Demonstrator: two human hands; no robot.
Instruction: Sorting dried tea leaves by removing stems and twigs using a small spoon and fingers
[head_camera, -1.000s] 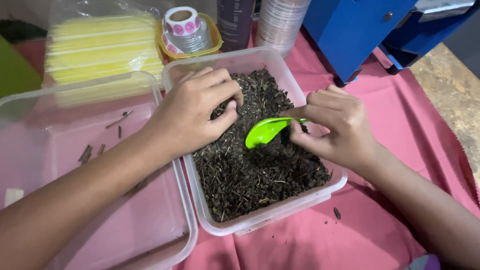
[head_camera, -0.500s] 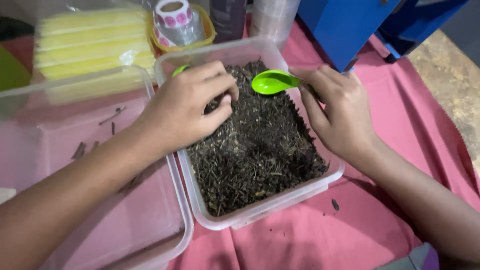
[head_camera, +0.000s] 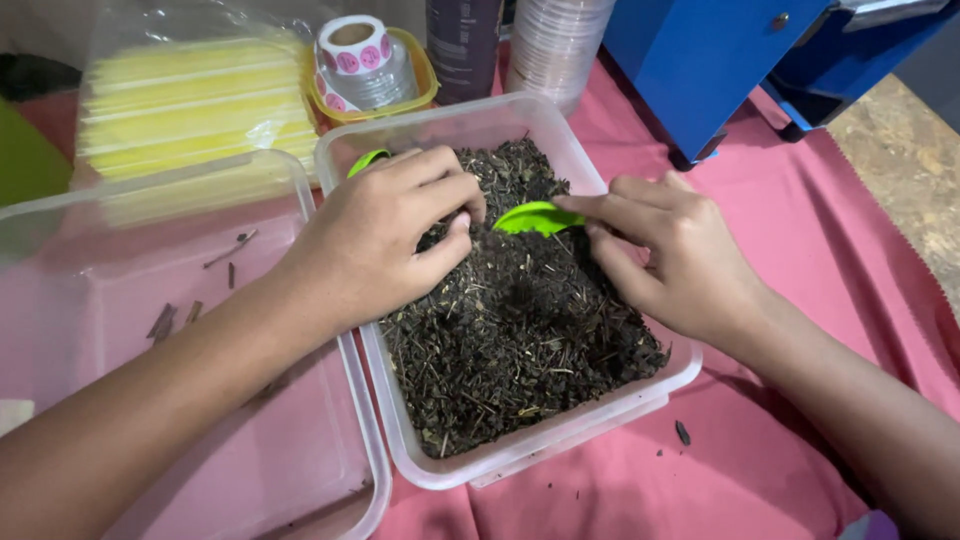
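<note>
While both hands work in a clear tub (head_camera: 560, 440) of dried leaves (head_camera: 510, 340), right hand (head_camera: 680, 250) fingers pinching a green scoop (head_camera: 535, 217), left hand (head_camera: 385, 235) fingers curled together, pressing leaves beside the scoop, clear lid (head_camera: 150, 330) left of them

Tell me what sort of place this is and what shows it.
Probably a small home or workshop packing table. A clear tub of dried dark leaves is being scooped with a green scoop; a sticker roll, stacked yellow packets and a pink cloth surround it.
</note>
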